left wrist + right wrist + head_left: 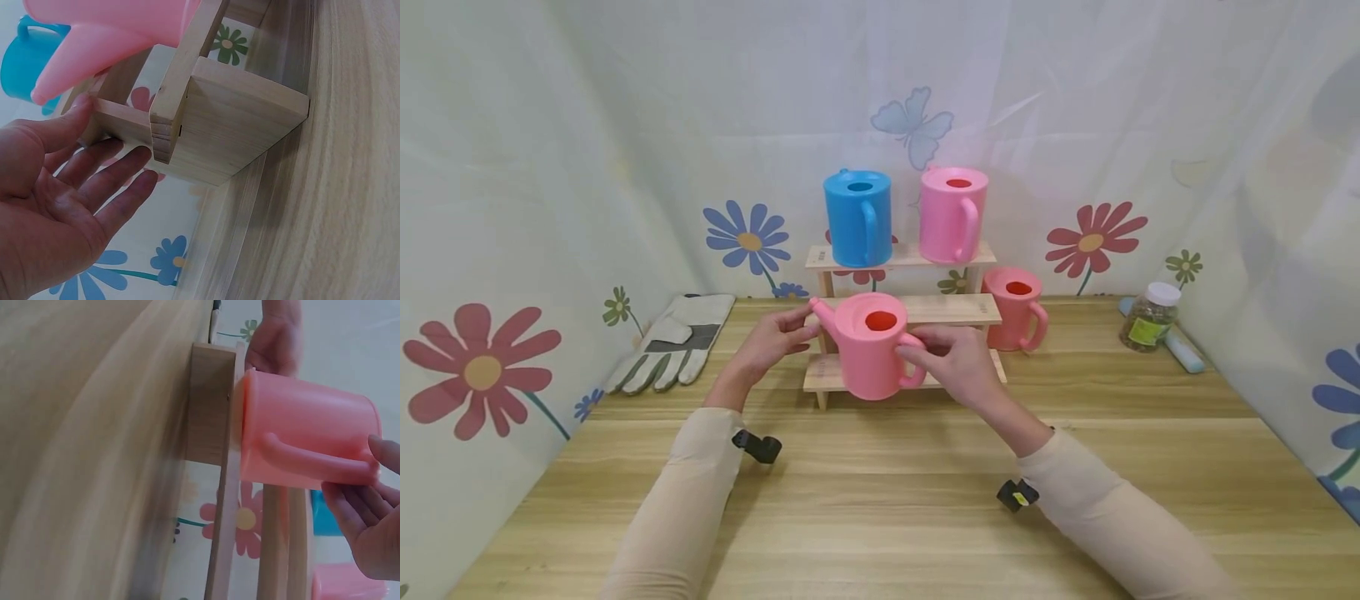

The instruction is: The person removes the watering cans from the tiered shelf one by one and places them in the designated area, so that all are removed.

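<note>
A salmon-pink watering can [868, 354] is upright in front of the wooden stepped rack [925, 310], its spout to the left. My right hand [958, 362] pinches the top of its handle between thumb and fingers, also visible in the right wrist view [375, 512]. Beside the spout tip is my left hand [775, 340], fingers loosely extended; in the left wrist view the hand [75, 187] has its palm turned up near the spout [69, 59] and grips nothing. Whether its fingertips touch the spout I cannot tell.
On the rack's top step stand a blue can [847, 225] and a pink can [942, 221]. Another salmon can [1011, 312] stands right of the rack. Work gloves [681, 342] lie at the left; a lidded jar [1150, 318] and a pale blue cylindrical item [1183, 352] are at the right.
</note>
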A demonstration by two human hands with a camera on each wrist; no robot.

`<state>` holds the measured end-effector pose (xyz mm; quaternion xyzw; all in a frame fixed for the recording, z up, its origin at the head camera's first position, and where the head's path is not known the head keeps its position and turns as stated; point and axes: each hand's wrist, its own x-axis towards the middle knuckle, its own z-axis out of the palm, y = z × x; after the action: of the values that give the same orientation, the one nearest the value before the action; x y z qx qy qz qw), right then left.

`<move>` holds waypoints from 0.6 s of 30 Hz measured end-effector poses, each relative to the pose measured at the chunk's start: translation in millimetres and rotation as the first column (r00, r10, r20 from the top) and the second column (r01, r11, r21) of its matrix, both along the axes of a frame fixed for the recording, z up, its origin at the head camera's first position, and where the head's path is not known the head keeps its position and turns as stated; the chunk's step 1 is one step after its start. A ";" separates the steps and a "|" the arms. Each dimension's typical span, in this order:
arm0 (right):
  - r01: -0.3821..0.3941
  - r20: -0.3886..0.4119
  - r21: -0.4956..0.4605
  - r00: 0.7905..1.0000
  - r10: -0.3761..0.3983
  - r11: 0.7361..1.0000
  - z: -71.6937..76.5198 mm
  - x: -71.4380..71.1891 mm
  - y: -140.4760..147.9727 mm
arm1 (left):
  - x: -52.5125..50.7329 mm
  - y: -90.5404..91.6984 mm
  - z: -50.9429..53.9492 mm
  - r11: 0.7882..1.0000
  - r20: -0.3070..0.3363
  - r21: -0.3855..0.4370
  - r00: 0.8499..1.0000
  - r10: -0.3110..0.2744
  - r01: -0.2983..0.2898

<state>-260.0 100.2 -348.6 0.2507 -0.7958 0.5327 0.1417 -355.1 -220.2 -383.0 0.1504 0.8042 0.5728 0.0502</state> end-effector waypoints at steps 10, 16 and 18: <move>0.029 0.104 -0.033 0.994 -0.025 0.999 2.5 3.5 1.4 | 0.2 -0.2 0.0 1.000 -0.005 -0.012 1.000 0.007 -0.008; 0.050 0.002 -0.040 0.999 -0.050 0.998 18.8 13.5 10.3 | 2.1 -0.1 0.1 1.000 -0.006 -0.024 1.000 0.001 -0.002; 0.079 -0.025 -0.019 0.997 -0.079 0.997 30.0 18.1 17.5 | 2.4 -0.1 0.9 1.000 -0.009 -0.028 1.000 0.002 -0.002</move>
<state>-241.9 117.8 -318.5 0.2245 -0.7983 0.5307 0.1753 -352.7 -220.3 -382.1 0.1516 0.8126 0.5607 0.0481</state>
